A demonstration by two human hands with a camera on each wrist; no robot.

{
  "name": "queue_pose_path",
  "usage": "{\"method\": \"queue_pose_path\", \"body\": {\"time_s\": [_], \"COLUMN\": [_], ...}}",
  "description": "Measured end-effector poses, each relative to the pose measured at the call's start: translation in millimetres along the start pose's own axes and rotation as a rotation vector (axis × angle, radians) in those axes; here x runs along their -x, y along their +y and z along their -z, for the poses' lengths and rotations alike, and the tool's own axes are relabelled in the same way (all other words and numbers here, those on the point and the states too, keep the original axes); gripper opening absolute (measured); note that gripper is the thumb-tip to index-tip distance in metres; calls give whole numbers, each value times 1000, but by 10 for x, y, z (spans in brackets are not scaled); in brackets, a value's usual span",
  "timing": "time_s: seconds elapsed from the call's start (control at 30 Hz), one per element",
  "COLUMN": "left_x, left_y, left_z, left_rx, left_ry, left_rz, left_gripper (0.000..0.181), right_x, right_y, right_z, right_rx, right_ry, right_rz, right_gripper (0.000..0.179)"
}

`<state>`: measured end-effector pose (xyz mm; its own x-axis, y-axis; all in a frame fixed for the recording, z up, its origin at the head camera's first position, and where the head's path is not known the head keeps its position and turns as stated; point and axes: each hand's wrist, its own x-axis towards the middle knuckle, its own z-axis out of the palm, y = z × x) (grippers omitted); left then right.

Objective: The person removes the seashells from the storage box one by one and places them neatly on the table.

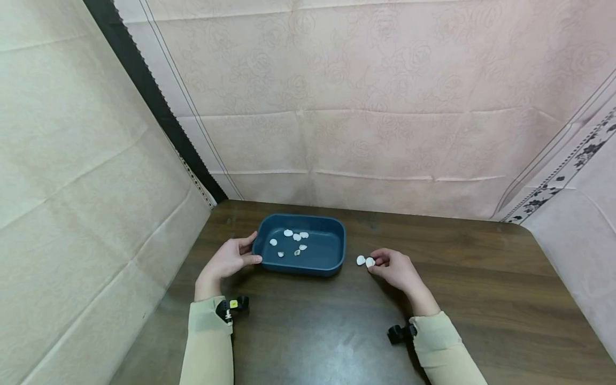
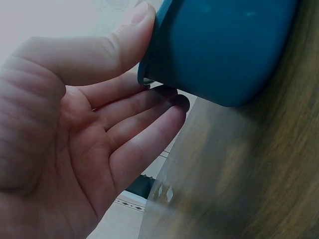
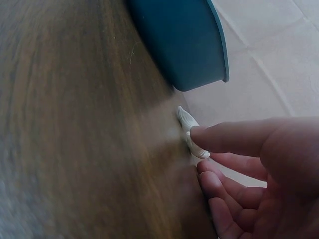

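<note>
A dark blue rectangular tray (image 1: 321, 250) rests on the table with several small pale seashells (image 1: 297, 237) spread over its floor. My left hand (image 1: 231, 258) holds the tray's left end, thumb at the near corner and fingers at the rim; the left wrist view shows the tray wall (image 2: 214, 50) beside the thumb. To the right of the tray, my right hand (image 1: 397, 269) pinches a white seashell (image 3: 197, 148) between thumb and forefinger, low over the tabletop. Another white seashell (image 1: 360, 260) lies just left of it, overlapping it in the right wrist view.
The brown wood-grain table (image 1: 462, 278) has rounded far corners. Pale patterned cloth (image 1: 366, 144) hangs behind it, with more cloth at the left and right sides. Each wrist carries a black camera mount (image 1: 401, 334).
</note>
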<state>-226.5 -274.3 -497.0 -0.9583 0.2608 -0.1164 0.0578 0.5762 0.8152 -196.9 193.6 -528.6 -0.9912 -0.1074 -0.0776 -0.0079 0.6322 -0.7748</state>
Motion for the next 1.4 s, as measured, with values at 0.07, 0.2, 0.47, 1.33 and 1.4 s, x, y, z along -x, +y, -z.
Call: {"method": "queue_pose_path", "body": {"time_s": [0.07,0.2,0.47,1.33,1.4], "left_x": [-1,-2,-7,-11,-6], "left_y": [0,-1,-5,-11,-12], "left_z": [-3,-2,2,1,-1], "left_rx": [-2,-1,7,11,9], "left_ry": [1,2,3,2,2], "left_rz": [5,6,1,-2,2], "left_gripper": [76,76,76,77,77], "right_x": [-1,4,4,8,8], "right_y": [-2,-12,-24,-18,-15], "right_z": [1,2,-3,-15,-18], "right_rx": [0,5,12,13,14], "right_ry": [-3,-6,8,15,14], "right_rz": [12,26,19,-5,-1], "right_gripper": [27,25,23,28,27]}}
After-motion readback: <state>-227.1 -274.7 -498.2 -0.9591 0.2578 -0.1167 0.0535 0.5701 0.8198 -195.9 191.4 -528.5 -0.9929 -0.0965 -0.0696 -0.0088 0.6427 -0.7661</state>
